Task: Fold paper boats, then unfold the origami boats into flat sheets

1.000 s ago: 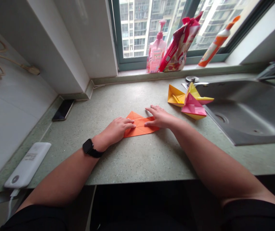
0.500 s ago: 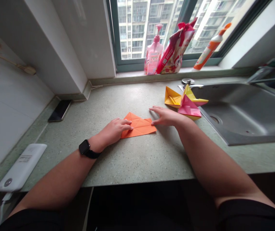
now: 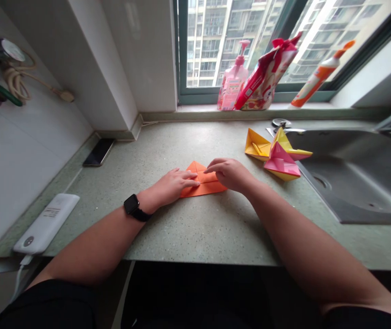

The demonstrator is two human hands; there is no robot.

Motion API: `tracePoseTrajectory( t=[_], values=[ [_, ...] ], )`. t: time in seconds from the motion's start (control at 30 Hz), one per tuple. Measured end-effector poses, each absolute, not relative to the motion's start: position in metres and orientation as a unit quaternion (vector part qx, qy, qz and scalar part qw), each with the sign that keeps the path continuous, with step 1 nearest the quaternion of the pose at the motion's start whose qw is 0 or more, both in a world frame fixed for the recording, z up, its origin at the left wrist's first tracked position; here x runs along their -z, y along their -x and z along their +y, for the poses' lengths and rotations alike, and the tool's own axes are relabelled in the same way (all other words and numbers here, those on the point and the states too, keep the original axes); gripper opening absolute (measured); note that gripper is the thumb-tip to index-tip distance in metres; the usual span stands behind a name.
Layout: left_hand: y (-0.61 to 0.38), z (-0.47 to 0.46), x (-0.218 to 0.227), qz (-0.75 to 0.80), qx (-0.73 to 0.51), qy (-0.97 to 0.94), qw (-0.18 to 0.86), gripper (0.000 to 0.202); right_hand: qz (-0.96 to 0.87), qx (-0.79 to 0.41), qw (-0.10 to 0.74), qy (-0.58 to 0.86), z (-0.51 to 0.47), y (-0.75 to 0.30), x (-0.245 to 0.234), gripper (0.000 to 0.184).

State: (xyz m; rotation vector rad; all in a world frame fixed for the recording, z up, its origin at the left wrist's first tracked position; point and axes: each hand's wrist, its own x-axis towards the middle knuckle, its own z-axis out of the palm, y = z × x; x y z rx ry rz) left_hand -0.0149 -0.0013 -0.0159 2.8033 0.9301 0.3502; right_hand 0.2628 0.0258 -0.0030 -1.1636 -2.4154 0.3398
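Observation:
A folded sheet of orange origami paper (image 3: 206,188) lies on the countertop, a pointed peak at its far side and creases across it. My left hand (image 3: 173,186), with a black watch (image 3: 132,204) on the wrist, rests on the paper's left part, fingers stretched out and thumb apart. Over the right part is my right hand (image 3: 231,175), fingers bent and pointing left; its index fingertip touches the paper near the middle. The right thumb is hidden, and this hand covers the paper's right end.
Yellow (image 3: 286,139), pink (image 3: 279,160) and orange-yellow folded paper shapes (image 3: 255,144) stand beside the steel sink (image 3: 370,183). A phone (image 3: 98,151) and a cabled white power bank (image 3: 46,224) lie at left. A pump bottle (image 3: 233,84), a red bag (image 3: 267,77) and an orange-white bottle (image 3: 315,82) line the windowsill.
My right hand has moved left, from the paper's right edge onto its upper right part, and its fingers have bent. My left hand stays on the paper. The view has shifted.

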Motion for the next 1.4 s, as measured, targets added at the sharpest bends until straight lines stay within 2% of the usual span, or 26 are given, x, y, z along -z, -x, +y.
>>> tracePoseTrajectory(
  t=[0.13,0.4,0.63,0.9,1.03,1.1,1.17,1.4],
  values=[
    [0.012,-0.003,0.013,0.332,-0.086,-0.936,0.080,0.041,-0.888,-0.136,0.176,0.403,0.019,-0.249,0.017,0.047],
    [0.012,-0.012,-0.006,0.412,-0.055,-0.904,0.104,0.038,-0.875,-0.146,0.172,0.429,0.023,-0.248,0.023,0.031],
    [0.034,-0.019,-0.025,0.455,-0.023,-0.883,0.115,0.029,-0.871,-0.168,0.170,0.430,0.021,-0.248,0.020,0.025],
    [0.058,-0.028,-0.032,0.451,-0.023,-0.889,0.072,0.024,-0.871,-0.177,0.165,0.427,0.021,-0.249,0.018,0.033],
    [0.060,-0.026,-0.040,0.440,-0.011,-0.898,0.029,0.011,-0.870,-0.179,0.158,0.431,0.021,-0.248,0.016,0.034],
    [0.056,-0.023,-0.043,0.415,-0.022,-0.909,0.021,0.020,-0.868,-0.182,0.156,0.434,0.022,-0.248,0.015,0.036],
    [0.052,-0.021,-0.045,0.379,-0.035,-0.924,0.028,0.028,-0.868,-0.185,0.158,0.433,0.022,-0.248,0.015,0.039],
    [0.042,-0.025,-0.041,0.333,-0.035,-0.938,0.087,0.023,-0.869,-0.181,0.163,0.431,0.021,-0.248,0.017,0.040]
  ],
)
